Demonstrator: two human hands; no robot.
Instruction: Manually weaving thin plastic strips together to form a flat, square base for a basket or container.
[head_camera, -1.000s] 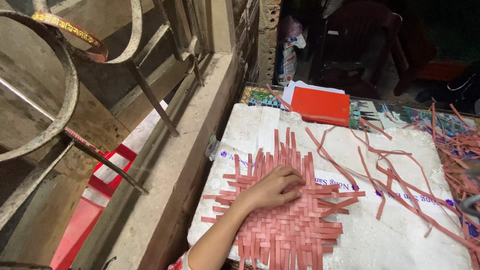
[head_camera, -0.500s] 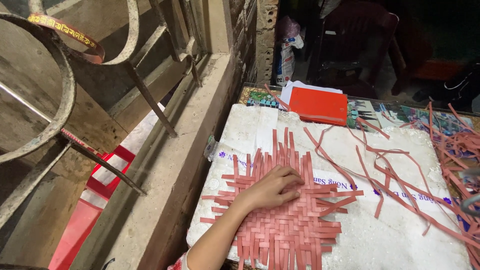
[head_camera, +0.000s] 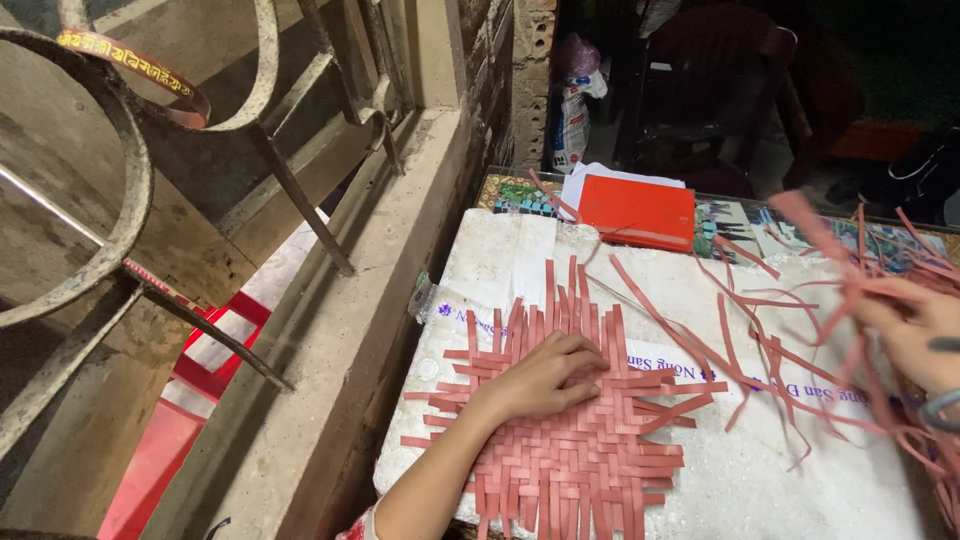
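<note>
my left hand lies flat, fingers spread, pressing on the woven mat of pink strips, which rests on the white foam board. my right hand, blurred, grips a bundle of loose strips. further away lies a red notebook.

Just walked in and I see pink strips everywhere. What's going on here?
A person is weaving. The left hand lies flat on a pink woven mat on a white board. The right hand holds loose pink strips at the right edge, blurred. A red book lies behind.
</note>
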